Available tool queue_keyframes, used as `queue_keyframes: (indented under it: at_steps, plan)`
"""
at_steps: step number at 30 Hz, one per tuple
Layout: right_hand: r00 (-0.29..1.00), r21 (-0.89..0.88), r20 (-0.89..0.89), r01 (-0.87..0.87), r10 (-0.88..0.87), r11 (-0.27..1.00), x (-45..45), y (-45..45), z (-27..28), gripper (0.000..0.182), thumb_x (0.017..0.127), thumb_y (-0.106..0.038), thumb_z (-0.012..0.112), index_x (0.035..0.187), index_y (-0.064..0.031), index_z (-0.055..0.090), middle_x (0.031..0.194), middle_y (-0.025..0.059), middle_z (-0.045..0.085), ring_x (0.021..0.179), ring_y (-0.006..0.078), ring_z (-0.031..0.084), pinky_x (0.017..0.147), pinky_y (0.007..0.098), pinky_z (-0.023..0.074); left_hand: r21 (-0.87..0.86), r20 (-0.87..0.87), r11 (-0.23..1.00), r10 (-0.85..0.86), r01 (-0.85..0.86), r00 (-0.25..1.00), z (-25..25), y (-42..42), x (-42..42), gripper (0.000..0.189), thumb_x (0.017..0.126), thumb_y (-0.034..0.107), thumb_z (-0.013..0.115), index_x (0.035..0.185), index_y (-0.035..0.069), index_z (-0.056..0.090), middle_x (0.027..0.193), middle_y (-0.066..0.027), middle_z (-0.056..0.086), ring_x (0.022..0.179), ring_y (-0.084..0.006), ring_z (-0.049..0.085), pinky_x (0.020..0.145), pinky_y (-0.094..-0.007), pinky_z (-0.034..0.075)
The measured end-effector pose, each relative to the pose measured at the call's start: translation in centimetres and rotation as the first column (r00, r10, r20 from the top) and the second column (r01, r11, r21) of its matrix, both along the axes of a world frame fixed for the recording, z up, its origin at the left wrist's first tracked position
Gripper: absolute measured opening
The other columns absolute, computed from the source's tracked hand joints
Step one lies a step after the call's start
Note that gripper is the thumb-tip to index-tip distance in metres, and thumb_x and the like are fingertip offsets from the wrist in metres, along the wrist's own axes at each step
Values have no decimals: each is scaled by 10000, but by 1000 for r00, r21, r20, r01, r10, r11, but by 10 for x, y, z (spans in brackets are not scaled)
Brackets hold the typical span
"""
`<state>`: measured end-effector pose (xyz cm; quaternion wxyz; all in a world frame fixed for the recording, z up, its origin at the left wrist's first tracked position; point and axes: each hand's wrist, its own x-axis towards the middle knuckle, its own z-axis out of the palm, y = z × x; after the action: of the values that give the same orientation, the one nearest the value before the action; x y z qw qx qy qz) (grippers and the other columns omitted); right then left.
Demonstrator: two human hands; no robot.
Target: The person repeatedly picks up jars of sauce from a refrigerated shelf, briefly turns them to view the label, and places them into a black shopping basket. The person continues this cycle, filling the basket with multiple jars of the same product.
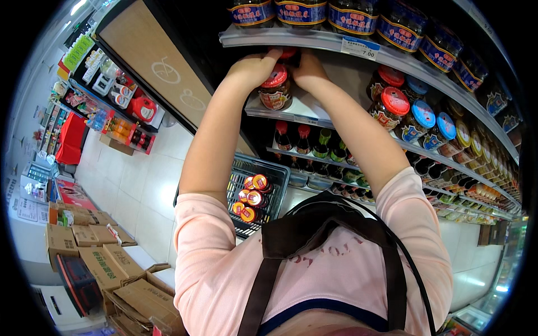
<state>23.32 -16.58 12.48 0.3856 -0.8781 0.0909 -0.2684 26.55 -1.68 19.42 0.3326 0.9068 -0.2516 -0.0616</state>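
Note:
Both my hands reach onto a store shelf below a row of blue-labelled jars (354, 19). My left hand (255, 69) is on the left side of a red-lidded jar (288, 53) deep on the shelf, and my right hand (310, 71) is at its right side; the fingertips are partly hidden. In front of it, by my left hand, stands another red-lidded glass jar (275, 90). More red-lidded jars (393, 105) and blue-lidded jars (421, 115) stand right of my right arm. Several jars with orange and white lids lie or stand in a dark plastic basket (282, 191) below.
The shelf edge with a price tag (360, 48) runs just above my hands. Sauce bottles (303, 138) line the shelf beneath. A dark-framed wooden panel (168, 63) borders the shelves at left. Cardboard boxes (147, 298) are piled at lower left, beyond the tiled floor (143, 180).

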Motion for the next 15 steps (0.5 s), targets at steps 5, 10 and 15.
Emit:
queue_keyframes:
  at_steps: [5,10,15]
  plan:
    - [997,71,32,-70,67,995,-3,4,2,554,729,-210,697,1172,3,439,1087,215,587,1036,368,550,877,403,445,-20,-50,1000,-2,1,999,-3,2,3,689,815,589,414,1170,20,570,1165,-221,567,1099,-305,527,949,-303,356]
    - [997,29,55,-53,52,998,-8,5,5,536,743,-192,684,1189,-12,448,1099,205,586,1038,368,549,873,404,444,-28,-41,1000,10,-11,999,-4,-1,4,666,830,569,406,1180,25,564,1161,-228,566,1102,-321,522,948,-305,355]
    - [988,-18,-154,-35,32,999,-61,11,28,586,786,-254,646,1248,21,413,1179,243,527,1107,379,501,924,382,410,-5,213,998,-64,67,975,3,21,-21,631,873,491,383,1223,-22,497,1139,-267,552,1114,-369,498,941,-360,369]
